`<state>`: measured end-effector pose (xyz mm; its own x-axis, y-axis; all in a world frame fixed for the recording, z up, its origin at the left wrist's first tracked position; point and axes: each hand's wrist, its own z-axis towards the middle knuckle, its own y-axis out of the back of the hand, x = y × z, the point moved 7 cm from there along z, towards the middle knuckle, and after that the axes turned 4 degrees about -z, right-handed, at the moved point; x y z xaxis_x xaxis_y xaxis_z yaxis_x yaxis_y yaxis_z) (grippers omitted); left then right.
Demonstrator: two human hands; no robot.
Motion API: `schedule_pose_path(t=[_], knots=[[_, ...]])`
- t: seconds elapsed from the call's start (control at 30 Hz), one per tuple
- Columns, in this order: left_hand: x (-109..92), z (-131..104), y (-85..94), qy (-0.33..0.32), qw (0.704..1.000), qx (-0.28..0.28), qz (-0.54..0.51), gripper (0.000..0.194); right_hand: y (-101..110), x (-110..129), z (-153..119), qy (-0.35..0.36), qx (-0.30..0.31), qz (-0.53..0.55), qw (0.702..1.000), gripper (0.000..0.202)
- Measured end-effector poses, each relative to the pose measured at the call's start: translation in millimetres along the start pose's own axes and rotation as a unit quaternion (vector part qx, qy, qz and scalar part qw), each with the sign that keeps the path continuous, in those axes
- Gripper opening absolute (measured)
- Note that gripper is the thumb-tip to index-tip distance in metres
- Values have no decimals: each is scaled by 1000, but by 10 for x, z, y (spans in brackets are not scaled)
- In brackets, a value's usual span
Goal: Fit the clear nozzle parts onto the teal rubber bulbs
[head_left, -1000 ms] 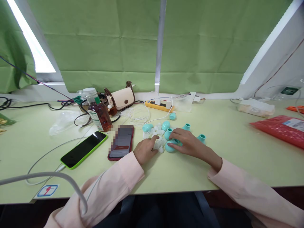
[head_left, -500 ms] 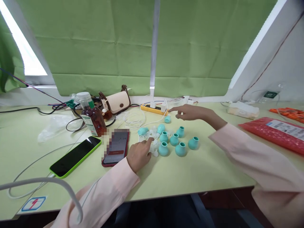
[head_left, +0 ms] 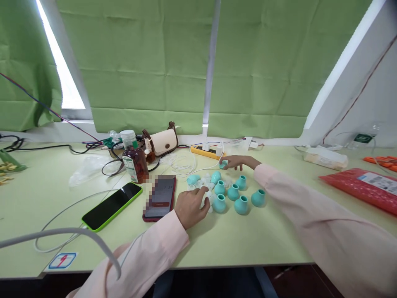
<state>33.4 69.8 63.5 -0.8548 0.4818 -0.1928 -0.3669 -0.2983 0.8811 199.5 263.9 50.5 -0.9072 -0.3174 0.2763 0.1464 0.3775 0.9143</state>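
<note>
Among the clutter at the table's middle, several small teal bulbs with round open necks stand upright, one of them farthest right. Two more, including this teal bulb, lie on their sides beside a pile of translucent white plastic pieces. My right hand reaches to the back, its fingers closed around a separate teal bulb near the power strip. At the pile's near left edge hovers my left hand, thumb and forefinger apart, with nothing visible between them; it hides part of the pile.
Left of the pile lie a red-cased phone and a green-cased phone with its cable. Behind them stand a bottle of dark liquid and a cream handbag. A yellow power strip sits at the back, a red package at right.
My right hand has come down and left onto the far teal bulb and closed around it. The left hand's thumb and forefinger have lifted off the white pieces. The camera view has shifted slightly.
</note>
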Motion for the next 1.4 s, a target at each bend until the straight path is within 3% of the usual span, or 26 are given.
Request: schedule_pose_path(t=[0.27,0.4,0.53,0.6,0.67,0.73,0.8,0.9,1.0,1.17,1.27,1.4], knots=[[26,6,13,-7,999,-29,-28,24,6,37,-6,22,-56,-6,998,27],[24,-14,44,4,997,-46,-65,24,222,3,-247,18,-96,-19,995,19],[35,-28,113,22,989,-61,-130,23,450,156,-843,39,-172,-40,983,27],[79,-23,162,40,970,-68,-228,24,414,455,-1269,128,-215,-60,966,25],[127,-13,201,59,931,-69,-353,26,226,814,-1700,241,-233,-80,938,19],[107,0,212,48,898,-45,-436,30,-28,1076,-2009,300,-246,-98,916,15],[11,2,185,13,883,8,-470,35,-242,1250,-2177,341,-288,-110,888,13],[-150,-40,92,-37,900,85,-427,25,-441,1341,-2190,383,-365,-106,842,23],[-193,-79,33,-48,926,101,-360,33,-492,1296,-2104,414,-442,-54,794,33],[-188,-78,68,-66,926,111,-354,36,-528,1252,-2031,452,-464,22,762,36],[-212,-78,38,-75,896,161,-408,38,-514,1256,-2019,459,-424,93,775,40],[-236,-131,-83,-34,794,256,-550,46,-491,1191,-1913,426,-340,201,814,49]])
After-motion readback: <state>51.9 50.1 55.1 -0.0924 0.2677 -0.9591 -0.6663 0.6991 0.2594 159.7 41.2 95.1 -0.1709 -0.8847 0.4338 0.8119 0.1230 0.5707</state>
